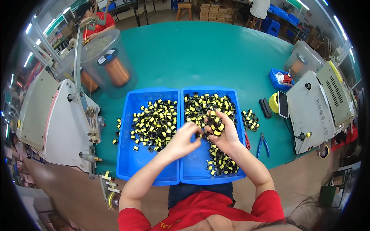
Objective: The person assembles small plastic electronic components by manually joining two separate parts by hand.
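Observation:
Over the right blue bin [195, 163], my right hand [227, 134] is turned palm up with its fingers curled round several small black-and-yellow taped coils [216, 125]. My left hand [185, 139] reaches in from the left, thumb and fingertips pinched together beside the right palm. A small dark piece shows at those fingertips, seemingly one of the coils, though most of it is hidden. More such coils fill the far part and near right corner of the right bin. In the left blue bin [129, 159] lies another heap of coils [154, 121].
Winding machines stand at left [69, 123] and right [312, 111]. Blue-handled pliers [263, 144], a red-handled tool [247, 141], a black case [265, 108], a phone [283, 104] and loose coils [250, 120] lie right of the bins. Copper wire spools [117, 73] stand far left. A person in red [102, 25] sits beyond.

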The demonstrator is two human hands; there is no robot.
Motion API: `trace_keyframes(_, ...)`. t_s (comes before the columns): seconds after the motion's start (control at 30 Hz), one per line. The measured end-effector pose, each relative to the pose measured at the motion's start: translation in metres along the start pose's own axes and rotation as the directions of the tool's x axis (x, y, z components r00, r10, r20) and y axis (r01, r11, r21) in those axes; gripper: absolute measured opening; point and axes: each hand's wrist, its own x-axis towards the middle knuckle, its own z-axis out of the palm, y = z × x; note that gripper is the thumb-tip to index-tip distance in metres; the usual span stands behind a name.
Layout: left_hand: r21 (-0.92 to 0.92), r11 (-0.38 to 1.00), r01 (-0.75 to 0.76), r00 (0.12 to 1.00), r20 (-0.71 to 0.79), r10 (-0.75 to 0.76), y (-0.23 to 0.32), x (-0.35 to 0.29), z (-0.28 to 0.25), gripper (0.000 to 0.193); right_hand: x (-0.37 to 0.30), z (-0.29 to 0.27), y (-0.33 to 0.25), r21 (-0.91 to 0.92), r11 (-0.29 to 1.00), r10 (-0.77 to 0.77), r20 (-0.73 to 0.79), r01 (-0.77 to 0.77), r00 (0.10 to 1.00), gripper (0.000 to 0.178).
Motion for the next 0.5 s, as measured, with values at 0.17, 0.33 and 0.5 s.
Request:
trace_keyframes(0.17,-0.765,0.588,0.265,0.936,0.058,-0.347,0.011,0.003,-0.02,0.028,0.0,-0.004,-0.002,-0.099,0.994,-0.044,-0.026,0.041,0.999,0.03)
trace_keyframes(0.33,-0.96,0.069,0.272,0.938,0.248,-0.243,-0.017,-0.001,-0.021,0.039,-0.001,-0.006,0.001,-0.148,0.987,0.061,0.024,-0.056,0.998,0.033)
trace_keyframes(0.5,-0.968,0.021,0.25,0.938,0.236,-0.255,-0.012,0.0,-0.021,0.039,0.0,-0.012,0.007,-0.139,0.986,0.11,0.138,-0.091,0.984,0.037)
